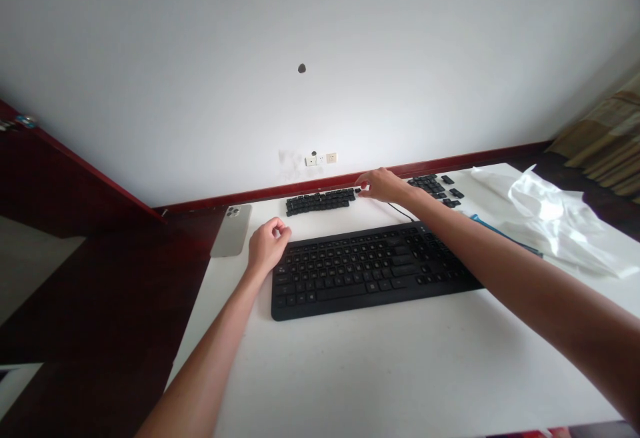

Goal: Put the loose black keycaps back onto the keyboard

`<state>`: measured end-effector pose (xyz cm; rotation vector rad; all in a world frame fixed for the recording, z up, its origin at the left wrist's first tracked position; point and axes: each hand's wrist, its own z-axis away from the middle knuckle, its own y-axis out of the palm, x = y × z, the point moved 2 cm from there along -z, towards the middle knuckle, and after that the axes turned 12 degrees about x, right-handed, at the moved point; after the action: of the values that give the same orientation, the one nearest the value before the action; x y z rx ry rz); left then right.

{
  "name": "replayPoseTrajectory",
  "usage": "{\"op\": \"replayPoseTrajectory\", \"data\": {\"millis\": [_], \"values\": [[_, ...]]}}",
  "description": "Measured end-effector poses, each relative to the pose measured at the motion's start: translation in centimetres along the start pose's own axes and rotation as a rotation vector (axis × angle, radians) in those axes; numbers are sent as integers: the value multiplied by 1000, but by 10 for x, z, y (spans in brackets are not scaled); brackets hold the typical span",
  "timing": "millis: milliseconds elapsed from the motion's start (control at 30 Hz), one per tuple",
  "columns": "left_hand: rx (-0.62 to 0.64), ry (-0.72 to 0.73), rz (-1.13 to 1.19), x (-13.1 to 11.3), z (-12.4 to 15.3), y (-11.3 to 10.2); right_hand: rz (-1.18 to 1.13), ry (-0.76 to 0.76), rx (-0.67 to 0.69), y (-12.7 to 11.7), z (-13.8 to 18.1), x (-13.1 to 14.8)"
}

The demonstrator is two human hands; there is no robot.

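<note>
A black keyboard (345,295) lies on the white table in front of me, its keys in place as far as I can see. My left hand (268,246) rests at its far left corner, fingers curled in with nothing showing between them. Beyond the keyboard, my right hand (383,185) reaches to the right end of a block of loose black keycaps (320,203). Thumb and forefinger are closed at a small black keycap (357,191). My right forearm crosses over the keyboard's right part and hides some of its keys.
More loose keycaps (427,185) lie at the back right, a few scattered. A crumpled white plastic bag (550,215) covers the table's right side, beside a thin blue tool (500,230). A phone (231,231) lies at the left edge. A black cable (400,211) runs behind the keyboard.
</note>
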<state>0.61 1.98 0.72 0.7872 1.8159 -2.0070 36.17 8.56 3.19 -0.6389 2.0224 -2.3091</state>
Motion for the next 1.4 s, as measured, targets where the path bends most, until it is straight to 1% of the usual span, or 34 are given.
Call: {"op": "replayPoseTrajectory", "data": {"millis": [100,200,267,400,500,600,700,800,1000,1167,1400], "values": [[-6,7,-10,0,1,0,-5,7,-18,0,0,3],[-7,4,-10,0,1,-1,-23,11,-72,-8,15,8],[-5,0,-10,0,1,-1,-44,6,-113,-14,36,11],[-4,-1,-15,-1,1,-1,-112,-34,-170,-17,93,15],[-4,-3,-21,-1,1,-1,-129,-45,-133,-13,132,16],[0,-5,-21,-1,1,-1,-161,-57,-66,-8,152,16],[-1,5,-17,-1,1,-1,-220,-73,26,-7,157,14],[1,9,-13,-1,0,-2,-251,-106,68,-7,157,10],[9,4,-5,-1,0,-2,-230,-139,55,-8,159,8],[7,13,-17,0,-1,-1,-212,-187,34,-9,160,14],[10,6,-18,-1,0,-1,-229,-165,25,-5,159,21]]}}
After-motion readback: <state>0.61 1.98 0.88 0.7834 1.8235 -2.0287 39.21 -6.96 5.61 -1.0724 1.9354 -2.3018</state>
